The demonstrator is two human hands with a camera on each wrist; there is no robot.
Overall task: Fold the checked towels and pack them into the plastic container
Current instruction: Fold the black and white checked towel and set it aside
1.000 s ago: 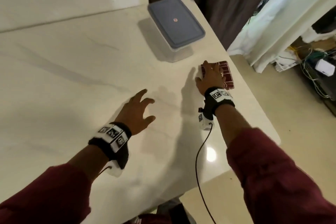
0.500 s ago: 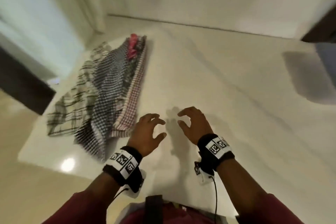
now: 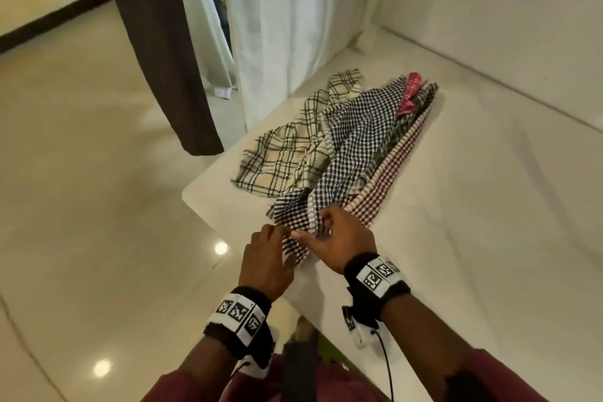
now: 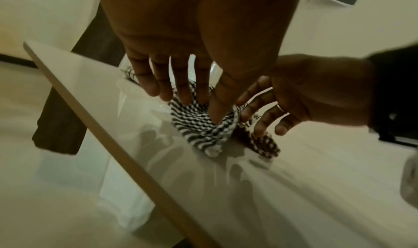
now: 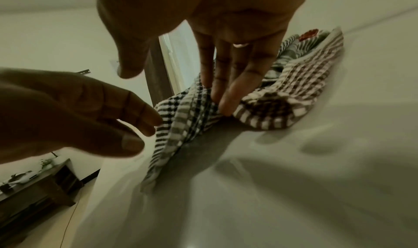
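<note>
Head view. Item one: a heap of checked towels on the white table (image 3: 489,206), near its left corner. The black-and-white checked towel (image 3: 352,140) lies on top; a cream plaid towel (image 3: 287,153) spreads to its left, a maroon checked towel (image 3: 388,173) runs along its right, and a red scrap (image 3: 411,91) shows at the far end. Both hands meet at the near corner of the top towel, likely to lift it free of the heap for folding. The left hand (image 3: 266,258) is at the hanging corner; the right hand (image 3: 339,238) rests on the cloth just beside it. The plastic container is not in view.

Left wrist view. The left hand's fingers (image 4: 181,90) are nearly straight, tips on the black-and-white cloth (image 4: 199,124), thumb laid over it; the picture is blurred, so a true pinch cannot be told. The right hand's fingers (image 4: 260,112) spread beside, over the maroon edge.

Right wrist view. The right hand's fingers (image 5: 224,83) press straight down into a fold of the black-and-white towel (image 5: 181,123), seemingly steadying it while the left hand (image 5: 95,112) reaches in, loosely curled.
</note>
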